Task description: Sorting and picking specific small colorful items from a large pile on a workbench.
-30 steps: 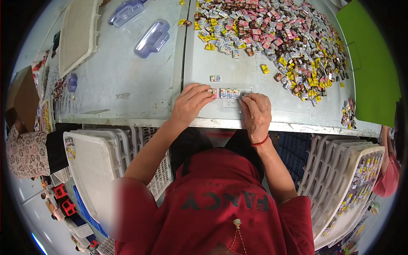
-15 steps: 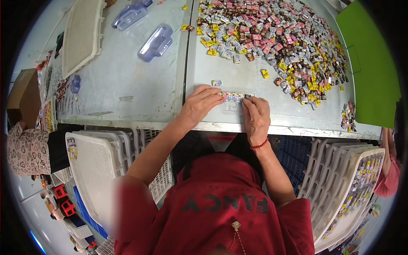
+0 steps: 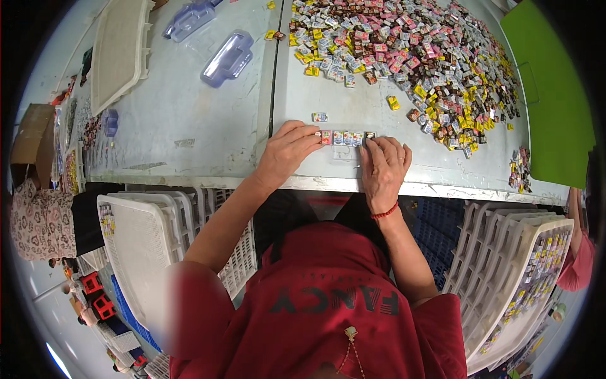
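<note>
Row of small pink, white and dark printed blocks [image 3: 344,138]: between both hands, long axis left-right, along clear plastic tray [image 3: 344,153] on pale table [image 3: 214,126] | left hand [image 3: 289,151]: fingers together, touching pink end, clamping cannot be told | right hand [image 3: 382,167]: fingertips at dark end, grip unclear | equally near row's middle

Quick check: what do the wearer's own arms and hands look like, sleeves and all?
Both hands, left hand and right hand, are ungloved. Short dark red sleeves leave the forearms bare. A red beaded bracelet circles the right wrist; no cables show.
</note>
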A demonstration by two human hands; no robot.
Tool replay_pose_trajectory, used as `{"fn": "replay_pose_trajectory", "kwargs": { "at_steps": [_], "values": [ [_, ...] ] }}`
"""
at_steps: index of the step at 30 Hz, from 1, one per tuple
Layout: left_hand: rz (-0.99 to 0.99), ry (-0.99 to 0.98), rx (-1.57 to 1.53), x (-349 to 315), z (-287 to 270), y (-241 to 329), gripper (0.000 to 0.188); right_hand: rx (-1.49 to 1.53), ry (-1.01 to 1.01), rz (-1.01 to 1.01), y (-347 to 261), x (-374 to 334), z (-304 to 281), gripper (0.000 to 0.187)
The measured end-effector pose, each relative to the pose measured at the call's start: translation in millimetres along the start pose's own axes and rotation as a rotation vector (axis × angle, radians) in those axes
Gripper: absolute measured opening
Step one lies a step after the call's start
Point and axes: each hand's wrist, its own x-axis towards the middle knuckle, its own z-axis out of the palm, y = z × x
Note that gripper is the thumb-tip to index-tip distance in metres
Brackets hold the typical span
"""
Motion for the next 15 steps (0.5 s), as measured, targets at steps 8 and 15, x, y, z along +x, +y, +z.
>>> {"fn": "replay_pose_trajectory", "kwargs": {
  "at_steps": [8, 15],
  "values": [
    [0.031, 0.001, -0.012, -3, 9, -3, 0.024, 0.077, -0.017, 0.034, 1, -3, 1, 0.020],
    [-0.168, -0.061, -0.111, -16, -7, -12, 0.031, 0.069, -0.028, -0.021, 4, -6, -5, 0.021]
  ]
}}
